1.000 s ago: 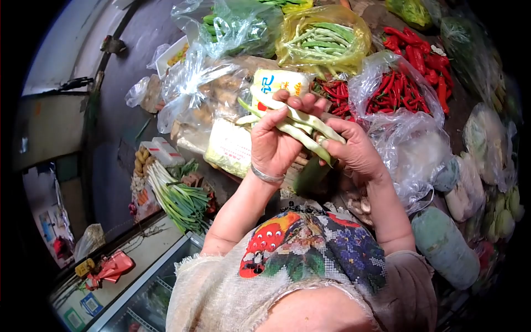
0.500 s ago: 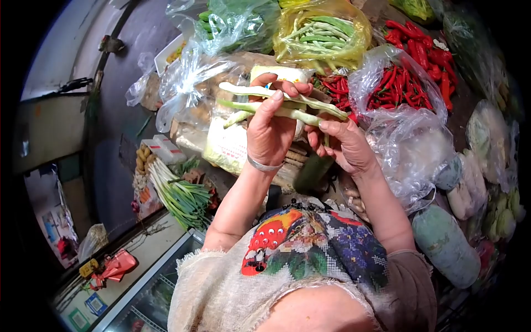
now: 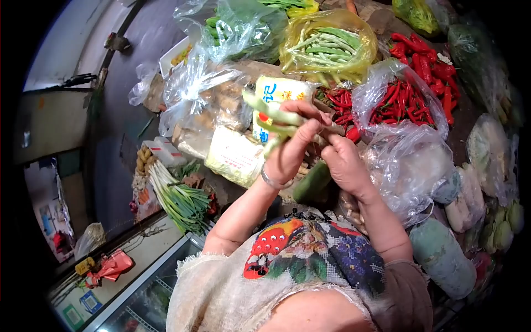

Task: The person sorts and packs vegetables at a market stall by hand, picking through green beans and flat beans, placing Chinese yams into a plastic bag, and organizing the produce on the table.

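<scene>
My left hand [image 3: 295, 145] is closed around several long pale green beans [image 3: 274, 113], whose ends stick out to the upper left. Close beside it, my right hand [image 3: 347, 165] is closed in a pinch at the other end of the beans; its fingertips are mostly hidden. Below the hands lie a white printed package [image 3: 235, 156] and a dark green gourd-like vegetable [image 3: 312, 182]. Another white package with blue print [image 3: 282, 91] lies just behind the left hand.
Beyond the hands sits a yellow bag [image 3: 290, 52] of green beans. Red chilies [image 3: 401, 102] lie in a clear bag at the right, near a large winter melon [image 3: 442, 254]. Green onions [image 3: 177, 191] lie at the left, above a glass-topped case [image 3: 152, 299].
Both hands have come lower and closer together. The beans, spread across both hands before, are now bunched in my left hand and tilted; my right fingers have curled in.
</scene>
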### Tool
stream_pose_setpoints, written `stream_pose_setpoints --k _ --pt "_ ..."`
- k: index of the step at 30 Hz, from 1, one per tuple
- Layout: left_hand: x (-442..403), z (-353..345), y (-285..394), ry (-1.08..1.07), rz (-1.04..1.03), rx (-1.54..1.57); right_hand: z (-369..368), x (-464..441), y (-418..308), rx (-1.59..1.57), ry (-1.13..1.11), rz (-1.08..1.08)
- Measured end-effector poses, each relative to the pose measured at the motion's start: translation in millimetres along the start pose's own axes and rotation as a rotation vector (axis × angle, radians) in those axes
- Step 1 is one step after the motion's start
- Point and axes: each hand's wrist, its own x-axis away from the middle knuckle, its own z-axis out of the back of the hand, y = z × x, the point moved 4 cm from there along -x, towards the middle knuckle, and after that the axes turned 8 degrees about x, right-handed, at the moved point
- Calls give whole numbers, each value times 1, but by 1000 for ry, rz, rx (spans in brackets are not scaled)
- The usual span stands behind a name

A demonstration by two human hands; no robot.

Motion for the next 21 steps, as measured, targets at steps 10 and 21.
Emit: stream_pose_setpoints --k 10,21 --pt "-11 7 -10 108 -86 32 -4 -12 19 -935 -101 -272" --pt "-10 -4 -1 126 -69 -250 19 -15 0 327 427 154"
